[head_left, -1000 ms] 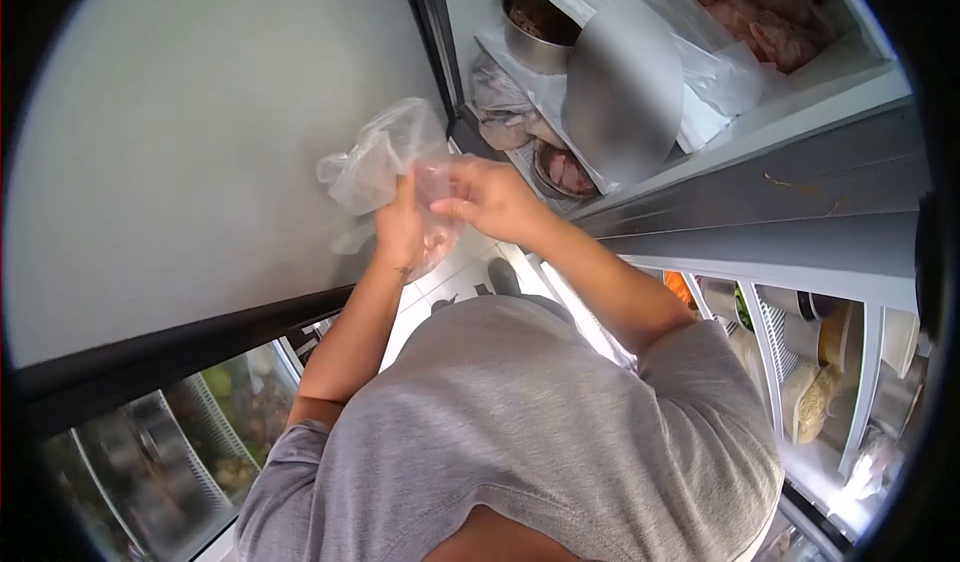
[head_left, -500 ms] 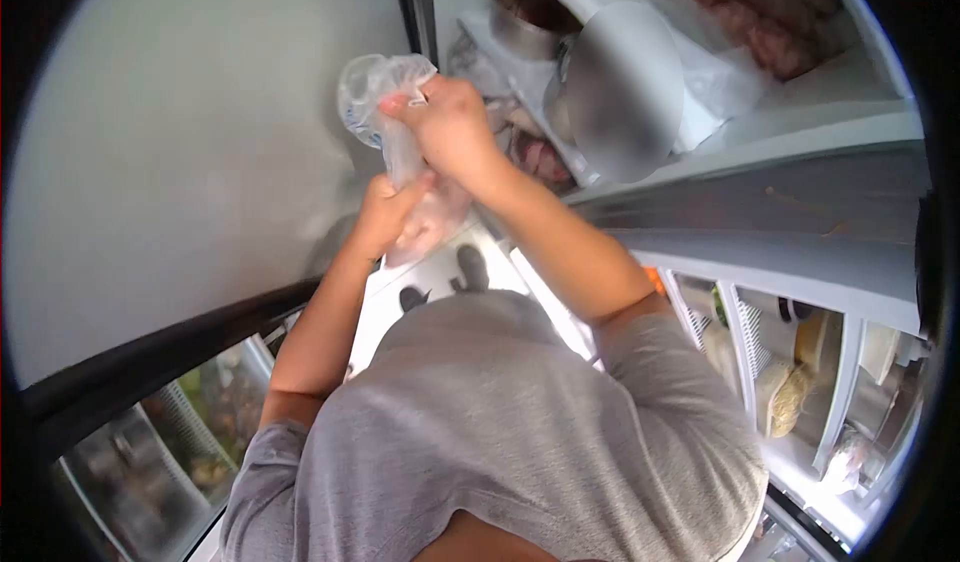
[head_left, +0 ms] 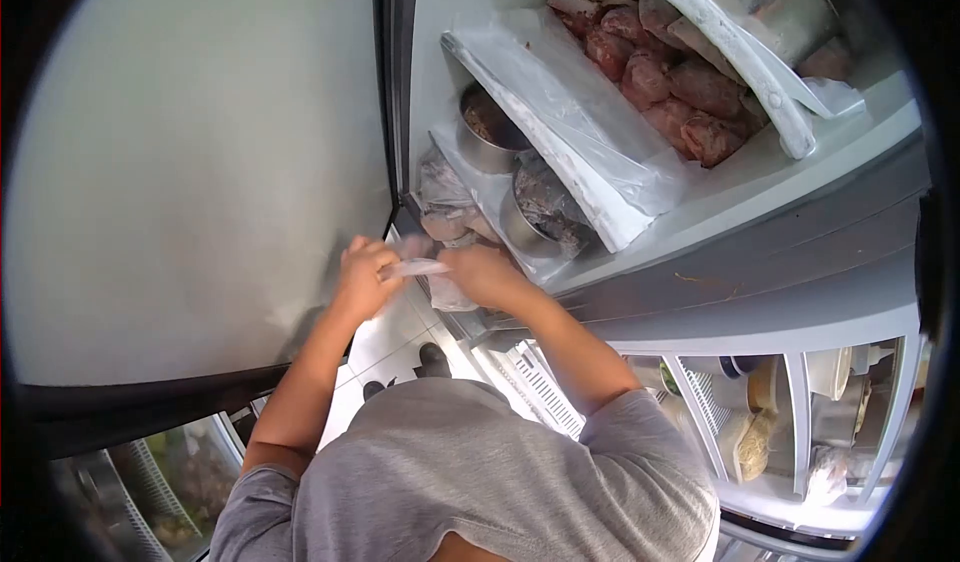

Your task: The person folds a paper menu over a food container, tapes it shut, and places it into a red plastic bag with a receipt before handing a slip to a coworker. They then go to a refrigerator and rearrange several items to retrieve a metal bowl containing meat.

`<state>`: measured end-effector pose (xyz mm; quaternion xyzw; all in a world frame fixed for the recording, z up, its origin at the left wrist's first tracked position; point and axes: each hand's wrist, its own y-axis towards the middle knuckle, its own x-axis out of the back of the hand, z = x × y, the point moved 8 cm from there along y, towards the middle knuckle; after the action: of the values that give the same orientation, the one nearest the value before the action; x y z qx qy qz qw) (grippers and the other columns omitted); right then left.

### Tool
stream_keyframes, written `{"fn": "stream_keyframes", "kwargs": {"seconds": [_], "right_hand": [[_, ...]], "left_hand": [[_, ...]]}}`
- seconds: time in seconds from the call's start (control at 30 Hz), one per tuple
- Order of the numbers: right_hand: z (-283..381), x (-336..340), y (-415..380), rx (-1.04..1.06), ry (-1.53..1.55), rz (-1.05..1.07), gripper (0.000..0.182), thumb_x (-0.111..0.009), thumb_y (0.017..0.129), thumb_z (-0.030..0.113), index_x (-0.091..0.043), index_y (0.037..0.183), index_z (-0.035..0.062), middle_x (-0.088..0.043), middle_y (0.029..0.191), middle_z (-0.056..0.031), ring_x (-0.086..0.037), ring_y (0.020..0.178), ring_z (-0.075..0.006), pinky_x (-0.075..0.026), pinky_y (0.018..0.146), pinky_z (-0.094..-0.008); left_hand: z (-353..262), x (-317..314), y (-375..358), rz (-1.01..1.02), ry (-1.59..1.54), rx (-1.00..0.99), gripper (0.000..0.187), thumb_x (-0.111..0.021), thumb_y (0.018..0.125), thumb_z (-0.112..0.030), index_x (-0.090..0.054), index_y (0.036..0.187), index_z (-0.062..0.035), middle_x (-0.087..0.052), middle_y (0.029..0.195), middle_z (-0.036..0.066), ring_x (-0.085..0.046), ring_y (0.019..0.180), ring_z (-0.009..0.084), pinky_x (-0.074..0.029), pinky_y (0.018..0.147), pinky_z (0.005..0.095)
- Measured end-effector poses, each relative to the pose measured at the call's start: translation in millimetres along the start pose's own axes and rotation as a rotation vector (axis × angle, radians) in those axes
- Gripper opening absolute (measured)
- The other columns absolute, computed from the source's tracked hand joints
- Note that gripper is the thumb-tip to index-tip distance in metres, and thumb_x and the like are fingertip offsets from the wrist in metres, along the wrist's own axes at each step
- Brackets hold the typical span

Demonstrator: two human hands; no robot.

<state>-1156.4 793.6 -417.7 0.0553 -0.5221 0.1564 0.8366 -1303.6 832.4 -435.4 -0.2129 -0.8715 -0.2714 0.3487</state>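
A clear plastic bag [head_left: 450, 294] is gripped by both hands in front of my chest. Its upper part is pulled into a taut strip between them, while a whitish lower part hangs under my right hand. My left hand [head_left: 366, 274] pinches one end of the strip, near the big pale door panel. Closed around the other end is my right hand [head_left: 486, 276], just below the lowest freezer shelf in view. Both hands are slightly blurred, and the bag's contents are largely hidden.
An open freezer compartment holds pieces of raw meat [head_left: 690, 82], a steel pot [head_left: 490, 147], a second pot [head_left: 535, 227] and bagged food [head_left: 450, 202], between frosted shelf edges [head_left: 560, 142]. The pale door [head_left: 200, 182] stands at left. Stocked lower shelves [head_left: 720, 402] are at right.
Both hands have come down closer to my body and moved apart sideways, stretching the bag's top between them. My view has shifted, so more of the freezer shelves shows.
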Motion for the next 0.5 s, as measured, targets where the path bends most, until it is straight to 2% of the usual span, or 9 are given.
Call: {"fn": "stream_keyframes", "kwargs": {"seconds": [0.1,0.13,0.2,0.23,0.27,0.33,0.4,0.47,0.5], "right_hand": [[11.6,2.8,-24.0,-0.236,0.873,-0.038,0.018,-0.055,0.090,0.025,-0.061,0.088,0.0083,-0.063,0.076,-0.0082,-0.064,0.073,-0.0249,-0.049,0.068,-0.0397],[25.6,-1.1,-23.7,-0.221,0.873,-0.031,0.018,-0.055,0.090,0.025,-0.061,0.088,0.0083,-0.063,0.076,-0.0082,-0.064,0.073,-0.0249,-0.049,0.068,-0.0397],[88.7,-17.0,-17.4,0.046,2.167,0.271,0.019,-0.053,0.092,0.027,-0.059,0.090,0.0083,-0.059,0.076,-0.0092,-0.060,0.068,-0.0252,-0.049,0.065,-0.0378],[94.0,-19.6,-7.3,0.057,2.169,0.285,0.019,-0.053,0.092,0.027,-0.059,0.090,0.0083,-0.059,0.076,-0.0092,-0.060,0.068,-0.0252,-0.049,0.065,-0.0378],[74.1,-9.7,11.4,0.042,1.882,-0.067,0.019,-0.054,0.092,0.026,-0.058,0.089,0.0077,-0.058,0.076,-0.0090,-0.060,0.068,-0.0255,-0.048,0.064,-0.0372],[41.5,37.1,38.6,0.023,1.226,-0.693,0.018,-0.054,0.091,0.024,-0.057,0.087,0.0066,-0.056,0.076,-0.0086,-0.059,0.066,-0.0263,-0.048,0.063,-0.0360],[24.6,93.8,52.0,0.035,0.877,-0.971,0.018,-0.054,0.090,0.023,-0.056,0.086,0.0060,-0.056,0.076,-0.0084,-0.058,0.066,-0.0267,-0.048,0.062,-0.0355],[2.9,86.3,92.8,-0.109,1.498,0.084,0.025,-0.053,0.091,0.017,-0.065,0.102,-0.0006,-0.065,0.095,-0.0036,-0.063,0.084,-0.0150,-0.051,0.075,-0.0274],[-3.2,108.3,106.2,0.038,1.295,0.089,0.022,-0.056,0.087,0.016,-0.067,0.095,-0.0005,-0.067,0.090,-0.0051,-0.064,0.080,-0.0168,-0.051,0.074,-0.0285]], "left_hand": [[-24.7,40.3,35.9,-0.255,-0.083,0.050,0.012,-0.068,0.066,-0.002,-0.066,0.078,-0.0021,-0.064,0.090,0.012,-0.060,0.075,0.0266,-0.050,0.072,0.0361],[-37.8,55.7,49.9,-0.318,-0.285,0.069,0.011,-0.067,0.068,0.001,-0.066,0.079,-0.0013,-0.064,0.093,0.010,-0.060,0.078,0.0232,-0.050,0.073,0.0329],[-66.5,80.3,68.7,-0.386,-0.477,0.097,0.011,-0.066,0.071,0.005,-0.066,0.081,-0.0004,-0.064,0.096,0.009,-0.061,0.080,0.0197,-0.050,0.074,0.0296],[-78.4,82.1,79.4,-0.326,-0.827,0.147,0.009,-0.066,0.074,0.004,-0.067,0.081,-0.0001,-0.064,0.097,0.008,-0.061,0.083,0.0175,-0.050,0.075,0.0279],[-84.9,79.3,87.3,-0.254,-1.174,0.192,0.006,-0.066,0.077,0.003,-0.067,0.082,0.0003,-0.064,0.097,0.008,-0.061,0.085,0.0153,-0.050,0.076,0.0262],[-93.0,85.0,103.9,-0.107,-1.306,0.153,0.004,-0.066,0.079,0.002,-0.067,0.082,0.0004,-0.064,0.098,0.007,-0.061,0.085,0.0151,-0.050,0.076,0.0265],[-94.9,93.1,120.9,0.041,-1.425,0.109,0.003,-0.065,0.081,0.000,-0.067,0.083,0.0005,-0.064,0.098,0.007,-0.061,0.085,0.0149,-0.051,0.076,0.0269],[-82.8,97.3,133.7,0.164,-1.168,0.030,0.003,-0.067,0.081,-0.003,-0.068,0.083,-0.0010,-0.064,0.097,0.007,-0.061,0.084,0.0149,-0.051,0.077,0.0279],[-84.4,103.6,136.7,0.180,-1.076,0.016,0.003,-0.066,0.081,-0.004,-0.068,0.082,-0.0007,-0.065,0.091,0.006,-0.061,0.083,0.0137,-0.050,0.076,0.0274]]}}
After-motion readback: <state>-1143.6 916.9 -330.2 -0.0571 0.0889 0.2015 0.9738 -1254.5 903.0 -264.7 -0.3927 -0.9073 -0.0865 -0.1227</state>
